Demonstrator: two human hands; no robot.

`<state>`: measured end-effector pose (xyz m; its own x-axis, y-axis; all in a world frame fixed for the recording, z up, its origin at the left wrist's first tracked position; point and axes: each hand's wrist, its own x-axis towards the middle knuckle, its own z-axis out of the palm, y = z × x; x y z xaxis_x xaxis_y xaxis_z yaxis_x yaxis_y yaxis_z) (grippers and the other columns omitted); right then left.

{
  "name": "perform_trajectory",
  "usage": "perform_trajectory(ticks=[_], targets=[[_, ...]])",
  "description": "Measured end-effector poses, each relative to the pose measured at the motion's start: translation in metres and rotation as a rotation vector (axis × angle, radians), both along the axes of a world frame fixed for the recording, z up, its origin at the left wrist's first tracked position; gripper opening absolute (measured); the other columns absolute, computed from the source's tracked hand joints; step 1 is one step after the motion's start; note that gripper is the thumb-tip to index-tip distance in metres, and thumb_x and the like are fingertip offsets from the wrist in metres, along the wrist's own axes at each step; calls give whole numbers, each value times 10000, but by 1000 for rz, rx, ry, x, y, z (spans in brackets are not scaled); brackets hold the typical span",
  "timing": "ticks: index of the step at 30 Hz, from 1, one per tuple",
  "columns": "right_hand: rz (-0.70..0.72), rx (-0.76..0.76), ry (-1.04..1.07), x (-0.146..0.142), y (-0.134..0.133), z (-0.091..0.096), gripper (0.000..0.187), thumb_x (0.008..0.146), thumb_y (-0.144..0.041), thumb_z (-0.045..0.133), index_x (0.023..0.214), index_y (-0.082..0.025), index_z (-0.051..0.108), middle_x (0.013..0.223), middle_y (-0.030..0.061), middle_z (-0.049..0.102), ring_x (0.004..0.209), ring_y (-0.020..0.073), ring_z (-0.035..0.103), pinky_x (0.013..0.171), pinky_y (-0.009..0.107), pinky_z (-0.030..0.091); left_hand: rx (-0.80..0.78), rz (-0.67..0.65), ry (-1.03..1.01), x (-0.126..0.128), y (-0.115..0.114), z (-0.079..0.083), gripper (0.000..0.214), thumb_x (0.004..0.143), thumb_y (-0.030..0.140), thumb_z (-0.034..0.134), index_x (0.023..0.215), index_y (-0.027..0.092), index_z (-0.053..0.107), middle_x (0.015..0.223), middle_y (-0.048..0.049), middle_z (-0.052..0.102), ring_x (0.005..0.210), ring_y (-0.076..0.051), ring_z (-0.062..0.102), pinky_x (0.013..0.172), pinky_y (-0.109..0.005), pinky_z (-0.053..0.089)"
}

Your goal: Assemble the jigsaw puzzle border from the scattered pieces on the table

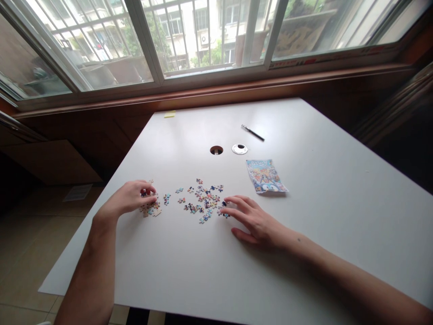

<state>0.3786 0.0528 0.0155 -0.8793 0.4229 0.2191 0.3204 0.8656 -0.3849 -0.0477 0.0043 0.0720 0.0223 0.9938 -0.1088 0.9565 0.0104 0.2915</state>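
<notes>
Jigsaw puzzle pieces (207, 195) lie scattered across the middle of the white table (189, 271). A smaller pile of puzzle pieces (151, 209) sits at the left, some showing plain tan sides. My left hand (132, 197) curves over this pile, its thumb and index finger apart, with pieces visible in the gap. At the right end of the scattered group is my right hand (254, 221). Its fingers are spread, and the fingertips touch or nearly touch dark-blue pieces (223, 210). A few single pieces (167, 198) lie between the two groups.
Right of the pieces lies a crinkled, colourful printed packet (267, 176). Behind it are a black pen (253, 132), a round metal cover (240, 149) and a cable hole (216, 150). A yellow sticker (169, 114) marks the far edge, below the window.
</notes>
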Motion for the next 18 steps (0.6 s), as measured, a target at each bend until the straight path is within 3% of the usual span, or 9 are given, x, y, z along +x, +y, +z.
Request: perform_trajectory(ticks=[10, 14, 18], targets=[[-1, 3, 3, 0, 0, 0, 528, 922, -244, 547, 1440, -281, 450, 1474, 128, 434, 1353, 304, 389, 1099, 528, 425, -28, 11, -75, -3, -1, 1, 203, 819, 440, 707, 804, 239, 734, 798, 1, 714, 724, -171, 660, 642, -236, 491], [-4, 4, 9, 0, 0, 1, 537, 910, -238, 558, 1436, -280, 454, 1469, 129, 442, 1351, 306, 390, 1092, 528, 428, 202, -71, -135, 4, 3, -1, 185, 851, 398, 695, 807, 220, 721, 795, -2, 709, 676, -148, 632, 609, -230, 490], [-5, -1, 12, 0, -1, 1, 522, 918, -246, 556, 1431, -275, 462, 1468, 130, 441, 1345, 303, 395, 1090, 521, 432, 443, -93, -156, 29, 16, -22, 194, 931, 356, 606, 913, 206, 727, 951, -58, 716, 834, -187, 654, 770, -293, 529]])
